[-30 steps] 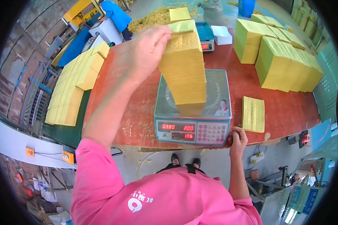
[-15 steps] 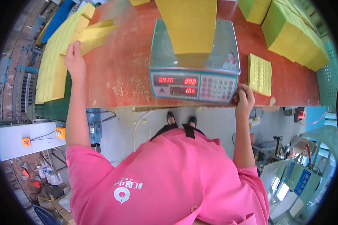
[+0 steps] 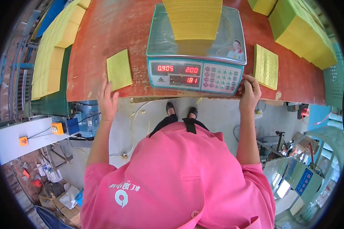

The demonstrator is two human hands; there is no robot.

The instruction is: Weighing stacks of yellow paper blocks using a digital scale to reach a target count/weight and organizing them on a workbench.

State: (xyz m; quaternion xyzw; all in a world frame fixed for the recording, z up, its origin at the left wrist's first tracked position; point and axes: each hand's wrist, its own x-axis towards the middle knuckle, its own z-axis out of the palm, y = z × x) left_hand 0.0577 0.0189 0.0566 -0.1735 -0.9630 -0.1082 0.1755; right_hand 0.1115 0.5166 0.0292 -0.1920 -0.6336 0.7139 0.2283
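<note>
My left hand (image 3: 107, 101) is open, fingers spread at the table's front edge, just below a thin yellow stack of embossed paper sheets (image 3: 119, 69) lying flat. My right hand (image 3: 250, 91) rests at the lower right corner of a teal weighing scale (image 3: 195, 76). Its fingers are loosely bent and somewhat apart, with nothing seen held. On the scale's metal pan stands a tall yellow paper stack (image 3: 194, 21), cut off by the upper edge of the view. Another thin yellow stack (image 3: 266, 68) lies to the right of the scale, just beyond my right hand.
The worn red tabletop (image 3: 91, 49) carries large yellow paper blocks (image 3: 302, 34) at the far right. A long row of yellow stacks (image 3: 51, 61) lines the left side. Below the left end, an orange switch box (image 3: 57, 128) sits on a white panel.
My left hand has let go of the yellow sheets it held by the left row and moved right. A thin stack now lies beside it. The scale's red readout has changed.
</note>
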